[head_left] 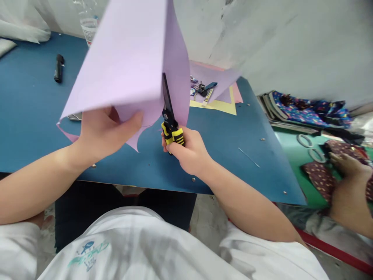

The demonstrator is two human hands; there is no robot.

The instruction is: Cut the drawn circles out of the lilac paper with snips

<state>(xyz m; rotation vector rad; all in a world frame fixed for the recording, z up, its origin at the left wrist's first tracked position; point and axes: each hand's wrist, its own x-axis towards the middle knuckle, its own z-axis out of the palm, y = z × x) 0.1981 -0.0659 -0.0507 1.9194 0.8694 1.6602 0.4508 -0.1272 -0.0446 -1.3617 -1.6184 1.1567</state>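
Note:
A large sheet of purple paper is raised above the blue table, bent and partly cut. My left hand grips it near its lower edge, thumb on the near side and some fingers hidden behind the sheet. In my right hand are scissors with black blades and yellow-and-black handles. Their blades point away from me and lie against the paper at the fold, right of my left hand. A pointed, cut corner of the paper hangs below my left hand.
The blue table carries a black marker-like object, a clear plastic bottle and a thin white stick. Keys lie on yellow paper. At right, another person's hand rests by patterned fabric on a green table.

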